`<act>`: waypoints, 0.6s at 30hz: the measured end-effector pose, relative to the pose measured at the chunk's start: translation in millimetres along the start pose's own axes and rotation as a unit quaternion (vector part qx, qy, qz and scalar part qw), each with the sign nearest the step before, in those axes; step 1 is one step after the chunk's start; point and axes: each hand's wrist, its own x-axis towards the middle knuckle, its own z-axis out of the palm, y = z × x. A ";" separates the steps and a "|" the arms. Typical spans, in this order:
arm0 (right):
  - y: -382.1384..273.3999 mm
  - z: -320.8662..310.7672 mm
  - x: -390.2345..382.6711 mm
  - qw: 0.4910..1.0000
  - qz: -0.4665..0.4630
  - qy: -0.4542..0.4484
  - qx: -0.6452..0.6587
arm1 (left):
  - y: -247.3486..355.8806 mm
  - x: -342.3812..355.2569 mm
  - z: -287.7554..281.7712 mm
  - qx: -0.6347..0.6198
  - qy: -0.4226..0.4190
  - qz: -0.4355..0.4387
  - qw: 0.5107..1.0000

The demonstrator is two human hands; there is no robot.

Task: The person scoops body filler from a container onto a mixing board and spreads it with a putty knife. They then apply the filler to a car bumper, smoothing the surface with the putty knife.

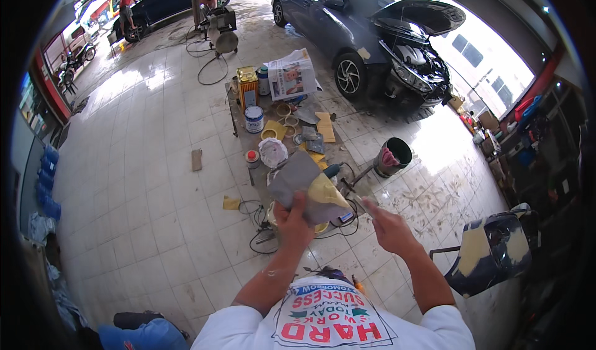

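Observation:
My left hand (293, 218) is closed on a grey mixing board (295, 177), thumb on top, held out over the low work table (257, 177). Pale yellow putty (326, 190) is spread over the board's right part. To the right of the board, my right hand (390, 227) is closed on a thin, light putty spreader (360, 200), its tip pointing toward the putty. Most of the spreader's handle is hidden by my fingers. Beyond the board, a crumpled white wad (272, 152) and a small red-capped can (252, 157) are on the table.
The table also bears a yellow tin (248, 87), a white-blue paint can (254, 120), tape rolls (284, 109) and newspaper (292, 77). Right stands a dark bucket (393, 157); a puttied bumper (490, 254) lies nearer. Behind is a dark car (354, 33), bonnet raised. Cables (264, 241) trail below.

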 end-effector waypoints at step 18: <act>37.3 -33.2 -36.0 0.970 -0.177 0.136 0.092 | -74.3 -16.2 44.2 0.111 -0.017 -0.002 0.994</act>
